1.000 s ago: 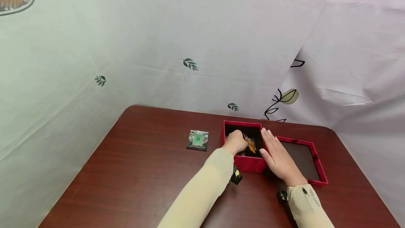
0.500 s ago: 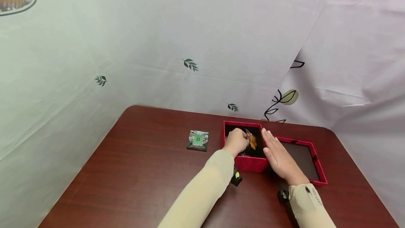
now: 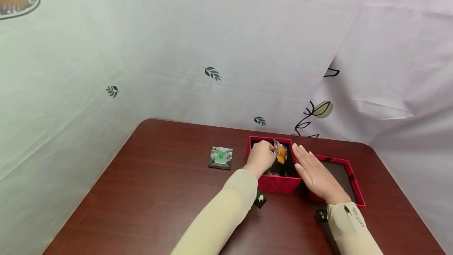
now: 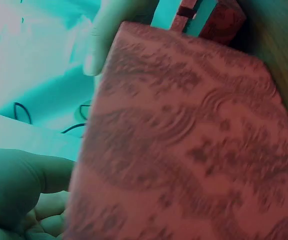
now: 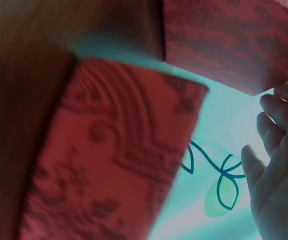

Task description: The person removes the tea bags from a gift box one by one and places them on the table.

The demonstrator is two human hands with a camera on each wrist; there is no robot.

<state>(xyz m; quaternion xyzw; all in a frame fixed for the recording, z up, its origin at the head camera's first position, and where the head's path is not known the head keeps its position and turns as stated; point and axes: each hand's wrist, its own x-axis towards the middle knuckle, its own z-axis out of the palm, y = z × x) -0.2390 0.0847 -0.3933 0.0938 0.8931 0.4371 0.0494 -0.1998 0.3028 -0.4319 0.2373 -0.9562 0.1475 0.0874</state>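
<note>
My left hand (image 3: 261, 156) reaches into an open red box (image 3: 279, 184) in the head view, its fingers curled at the left edge of a foil packet with an orange label (image 3: 281, 154). That packet stands tilted up inside the dark interior. The hand hides the box's left part. Along the right wall lies my right hand (image 3: 316, 174), fingers straight, fingertips at the rim. In the left wrist view the patterned red front of the box (image 4: 184, 135) fills most of the picture, with the left hand (image 4: 24, 187) bent over its edge.
A foil packet with a green label (image 3: 221, 157) lies flat left of the box on the brown table (image 3: 152, 184). The red lid (image 3: 355, 184), dark inside, lies right of the box, partly behind the right hand. A patterned white curtain (image 3: 159, 50) hangs behind.
The orange-labelled packet has risen and turned more upright in the box beside the left hand. The left hand has drawn back slightly left and up; the right hand stays almost in place.
</note>
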